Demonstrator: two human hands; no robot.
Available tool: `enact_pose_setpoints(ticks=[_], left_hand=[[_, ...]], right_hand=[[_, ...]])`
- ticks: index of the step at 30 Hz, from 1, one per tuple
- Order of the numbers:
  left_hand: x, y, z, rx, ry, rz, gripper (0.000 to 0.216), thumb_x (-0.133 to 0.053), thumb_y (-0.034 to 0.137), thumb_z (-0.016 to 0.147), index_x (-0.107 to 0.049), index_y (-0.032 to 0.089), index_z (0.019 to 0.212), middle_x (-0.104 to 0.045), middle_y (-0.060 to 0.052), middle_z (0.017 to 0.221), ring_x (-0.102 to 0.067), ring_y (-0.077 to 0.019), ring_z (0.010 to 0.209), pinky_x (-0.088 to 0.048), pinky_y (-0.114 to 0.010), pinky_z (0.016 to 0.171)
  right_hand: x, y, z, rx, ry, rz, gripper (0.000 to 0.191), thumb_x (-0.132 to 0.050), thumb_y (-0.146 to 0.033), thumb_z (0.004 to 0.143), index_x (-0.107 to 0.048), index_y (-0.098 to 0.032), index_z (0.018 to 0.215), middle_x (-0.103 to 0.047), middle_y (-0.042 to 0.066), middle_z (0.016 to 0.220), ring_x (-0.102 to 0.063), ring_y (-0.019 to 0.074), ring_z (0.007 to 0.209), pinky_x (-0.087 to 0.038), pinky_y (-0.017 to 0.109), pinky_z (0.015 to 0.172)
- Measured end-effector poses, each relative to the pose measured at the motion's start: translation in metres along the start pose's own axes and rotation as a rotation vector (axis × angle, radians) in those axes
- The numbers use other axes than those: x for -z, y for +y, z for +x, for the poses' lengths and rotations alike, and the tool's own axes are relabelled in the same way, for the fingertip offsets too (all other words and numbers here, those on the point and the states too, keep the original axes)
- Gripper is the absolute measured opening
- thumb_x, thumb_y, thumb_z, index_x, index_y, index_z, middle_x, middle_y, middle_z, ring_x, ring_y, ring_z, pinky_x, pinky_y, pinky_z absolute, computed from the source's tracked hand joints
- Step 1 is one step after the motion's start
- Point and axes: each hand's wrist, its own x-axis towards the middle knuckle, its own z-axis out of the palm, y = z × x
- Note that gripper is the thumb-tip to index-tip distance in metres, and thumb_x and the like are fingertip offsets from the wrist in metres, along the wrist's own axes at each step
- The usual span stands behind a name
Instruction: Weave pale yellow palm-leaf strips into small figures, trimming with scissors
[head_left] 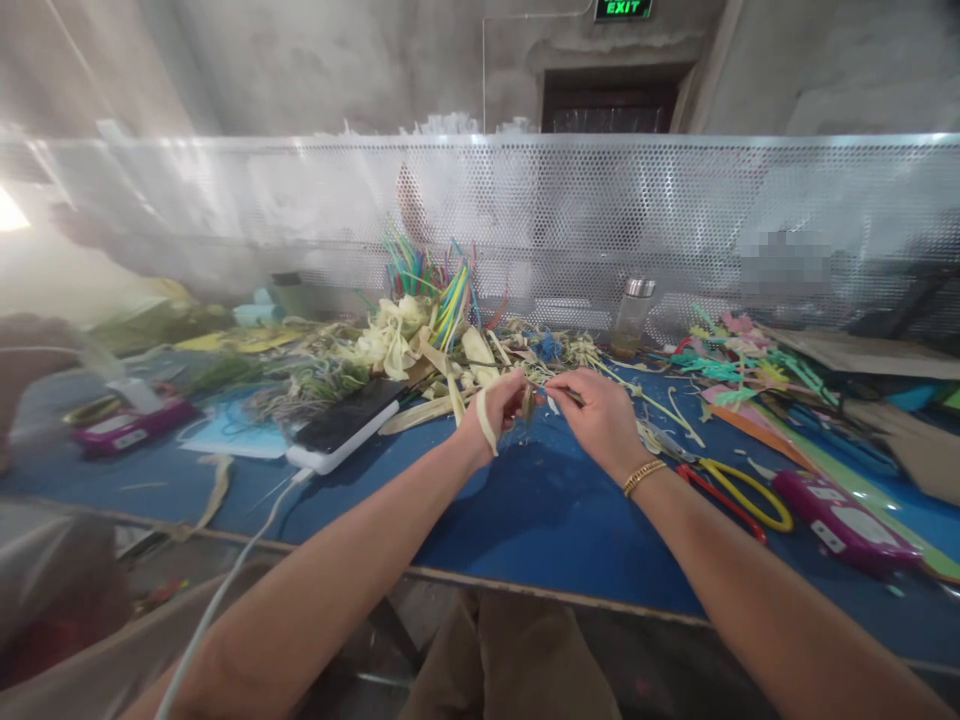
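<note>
hands at work: a person's left hand [496, 408] and right hand [598, 410] face each other over a blue table [510, 525], near but not touching.
left grip: the fingers curl inward, pinching a thin dried strip [530, 398]; the exact place of each fingertip is too small to tell.
right grip: thumb and forefinger press together, pinching the same strip from the other side.
dried strip: held between the two hands, in front of a heap of plant scraps.
wrists: a pale band [487, 424] loops around the left one; a gold bracelet [643, 478] circles the right.
scraps: pale husks [394, 335] lie piled beyond the left hand, with colored stems [454, 300] rising behind them.
near the right forearm: scissors [746, 492] with red and yellow handles lie on the table, beside a purple-and-white box [847, 525].
near the left forearm: a black-topped white device [349, 435] sits with a white cable [251, 555] trailing over the table's front edge.
background: a silver-capped bottle [632, 318] stands before a perforated metal screen [600, 200]; a green exit sign [622, 9] glows above.
</note>
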Motion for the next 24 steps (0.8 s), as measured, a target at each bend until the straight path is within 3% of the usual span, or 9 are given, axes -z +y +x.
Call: enact_pose_setpoints(ticks=[4,8,12,16,24], left_hand=[[0.0023,-0.0002,-0.0009,0.018,-0.016,0.039,0.055,-0.054,0.067,0.072,-0.069,0.014,0.078,-0.069,-0.008,0.076,-0.041,-0.0064,0.046,-0.023,-0.021,0.041],[0.0031,0.0009,-0.0031,0.026,0.076,0.073,0.053,-0.060,0.065,0.070,-0.068,0.013,0.076,-0.069,-0.007,0.071,-0.036,-0.0046,0.041,-0.019,-0.021,0.040],[0.0015,0.0040,-0.0039,0.030,0.058,0.094,0.045,-0.068,0.057,0.066,-0.069,0.013,0.072,-0.068,-0.007,0.071,-0.036,-0.0028,0.041,-0.017,-0.021,0.039],[0.0000,0.0047,-0.0042,-0.028,0.056,0.140,0.036,-0.077,0.045,0.059,-0.072,0.014,0.076,-0.069,-0.008,0.076,-0.048,-0.0068,0.052,-0.023,-0.020,0.042],[-0.0001,0.0019,-0.0016,-0.175,0.121,0.229,0.031,-0.073,0.042,0.065,-0.071,0.014,0.079,-0.069,-0.006,0.078,-0.047,-0.0078,0.051,-0.033,-0.022,0.047]], right_hand=[[0.0001,0.0007,-0.0001,0.003,0.003,0.000,0.011,-0.057,-0.025,0.087,-0.067,-0.022,0.085,-0.068,0.002,0.083,-0.062,0.0161,0.078,-0.044,0.027,0.073],[-0.0004,0.0015,-0.0004,0.003,-0.007,0.002,0.010,-0.057,-0.025,0.087,-0.067,-0.023,0.085,-0.069,0.002,0.084,-0.062,0.0164,0.079,-0.044,0.027,0.073],[-0.0023,0.0014,-0.0009,-0.003,-0.007,-0.008,0.009,-0.057,-0.023,0.086,-0.066,-0.022,0.083,-0.069,0.002,0.083,-0.061,0.0158,0.077,-0.044,0.027,0.072],[-0.0036,0.0004,-0.0007,-0.022,0.000,-0.018,0.008,-0.058,-0.023,0.084,-0.066,-0.021,0.081,-0.068,0.001,0.079,-0.060,0.0153,0.074,-0.043,0.026,0.071],[-0.0003,-0.0008,0.0001,-0.098,-0.078,-0.023,0.028,-0.043,-0.030,0.093,-0.065,-0.021,0.079,-0.066,0.002,0.071,-0.059,0.0156,0.068,-0.040,0.027,0.066]])
